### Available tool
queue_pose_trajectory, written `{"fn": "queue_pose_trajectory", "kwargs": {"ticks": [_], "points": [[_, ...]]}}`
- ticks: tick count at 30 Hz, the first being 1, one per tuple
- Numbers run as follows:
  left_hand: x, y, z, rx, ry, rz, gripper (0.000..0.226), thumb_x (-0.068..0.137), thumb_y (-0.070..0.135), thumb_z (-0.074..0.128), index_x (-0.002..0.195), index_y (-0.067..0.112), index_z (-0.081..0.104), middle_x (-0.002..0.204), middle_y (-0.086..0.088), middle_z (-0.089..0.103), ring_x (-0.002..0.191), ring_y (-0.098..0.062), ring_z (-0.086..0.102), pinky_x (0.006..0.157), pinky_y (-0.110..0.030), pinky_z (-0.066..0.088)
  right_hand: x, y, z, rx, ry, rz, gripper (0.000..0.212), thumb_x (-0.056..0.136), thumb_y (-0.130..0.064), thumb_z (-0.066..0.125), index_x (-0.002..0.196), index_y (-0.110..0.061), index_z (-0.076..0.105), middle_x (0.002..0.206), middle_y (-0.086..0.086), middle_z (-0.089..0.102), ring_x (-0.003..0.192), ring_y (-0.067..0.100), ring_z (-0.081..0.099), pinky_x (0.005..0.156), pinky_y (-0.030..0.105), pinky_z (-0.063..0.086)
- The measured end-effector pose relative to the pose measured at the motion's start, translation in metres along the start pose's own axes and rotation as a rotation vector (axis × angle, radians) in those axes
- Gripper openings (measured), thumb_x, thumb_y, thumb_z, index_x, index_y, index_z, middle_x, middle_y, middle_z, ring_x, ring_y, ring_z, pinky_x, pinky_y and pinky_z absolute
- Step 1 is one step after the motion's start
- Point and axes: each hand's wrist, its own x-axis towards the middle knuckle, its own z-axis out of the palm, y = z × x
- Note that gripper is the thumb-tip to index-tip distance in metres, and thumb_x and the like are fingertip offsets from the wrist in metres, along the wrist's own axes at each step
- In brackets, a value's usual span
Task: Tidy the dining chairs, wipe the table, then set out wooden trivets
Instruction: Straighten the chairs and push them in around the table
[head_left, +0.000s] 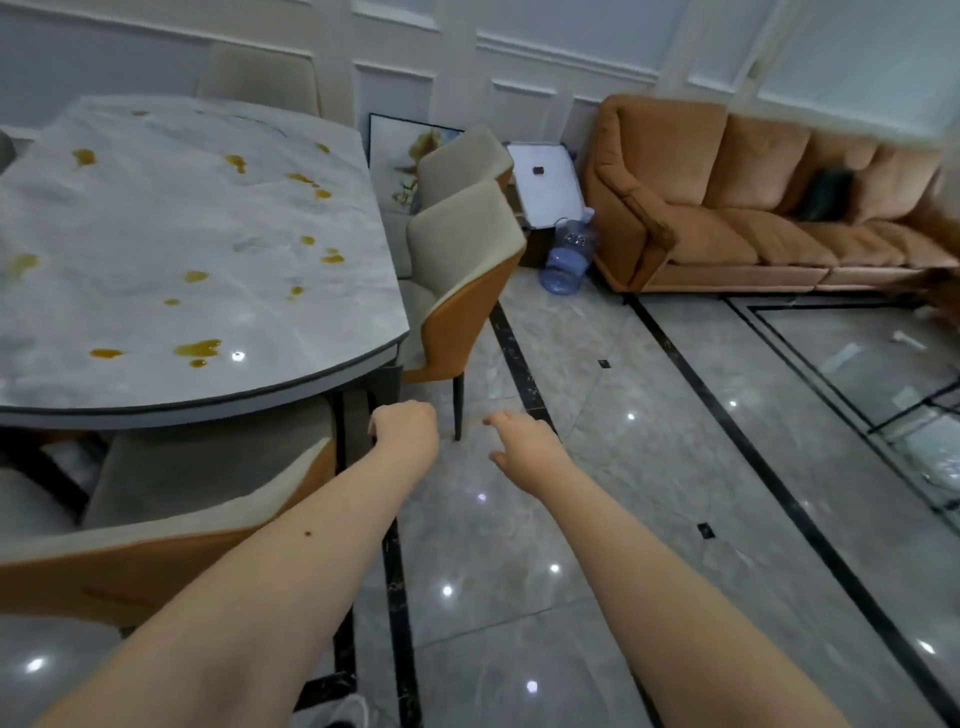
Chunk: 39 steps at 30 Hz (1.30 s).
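Both empty: left hand (405, 428) curled, right hand (524, 447) loose-fingered; chair (462, 249) just ahead askew, so chair-tidying step; next, grasp backrest, push toward table (208, 401)

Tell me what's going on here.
A person stands at the corner of the table, both arms stretched forward toward the chair beside it. The left hand is curled with nothing seen in it, the right hand is open, and neither touches the chair. Yellow spills dot the table, so wiping is not yet done. No cloth or trivets are in view.
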Motion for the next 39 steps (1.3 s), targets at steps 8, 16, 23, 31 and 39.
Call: {"fn": "queue_pose_trajectory", "kwargs": {"ticks": [8, 16, 23, 31, 39], "points": [[0.104, 0.078, -0.050, -0.066, 0.150, 0.069, 0.027, 0.092, 0.005, 0.044, 0.114, 0.013, 0.058, 0.117, -0.007, 0.059, 0.107, -0.026, 0.057, 0.083, -0.033, 0.044, 0.065, 0.101, -0.030, -0.013, 0.049, 0.079, 0.049, 0.093, -0.023, 0.057, 0.138, -0.018, 0.039, 0.138, 0.004, 0.047, 0.124, 0.023, 0.047, 0.101, 0.038, 0.040], [0.236, 0.128, -0.116, -0.164, 0.217, 0.109, 0.026, 0.090, 0.014, 0.051, 0.115, 0.014, 0.058, 0.111, -0.004, 0.060, 0.101, -0.024, 0.059, 0.074, -0.029, 0.042, 0.172, 0.189, -0.067, 0.004, 0.031, 0.102, 0.049, 0.093, -0.024, 0.057, 0.139, -0.018, 0.040, 0.137, 0.004, 0.048, 0.121, 0.023, 0.050, 0.097, 0.035, 0.042], [0.324, 0.164, -0.170, -0.176, 0.263, 0.077, 0.027, 0.089, 0.016, 0.057, 0.115, 0.014, 0.055, 0.118, -0.007, 0.058, 0.109, -0.027, 0.057, 0.082, -0.032, 0.045, 0.249, 0.258, -0.100, 0.029, 0.038, 0.119, 0.045, 0.092, -0.022, 0.057, 0.134, -0.014, 0.043, 0.135, 0.006, 0.050, 0.120, 0.026, 0.050, 0.097, 0.041, 0.043], [0.436, 0.201, -0.205, -0.295, 0.326, -0.154, 0.037, 0.087, 0.018, 0.060, 0.122, 0.012, 0.050, 0.122, -0.009, 0.055, 0.114, -0.027, 0.052, 0.091, -0.036, 0.042, 0.368, 0.343, -0.121, 0.045, 0.036, -0.043, 0.052, 0.092, -0.022, 0.057, 0.141, -0.018, 0.039, 0.139, 0.005, 0.047, 0.122, 0.023, 0.049, 0.098, 0.034, 0.042], [0.517, 0.219, -0.238, -0.420, 0.234, -0.461, 0.053, 0.088, 0.036, 0.061, 0.129, 0.009, 0.041, 0.131, -0.012, 0.049, 0.122, -0.030, 0.044, 0.093, -0.037, 0.040, 0.493, 0.402, -0.167, -0.052, -0.031, -0.263, 0.050, 0.093, -0.018, 0.055, 0.140, -0.014, 0.037, 0.137, 0.009, 0.047, 0.120, 0.028, 0.049, 0.099, 0.041, 0.042]]}}
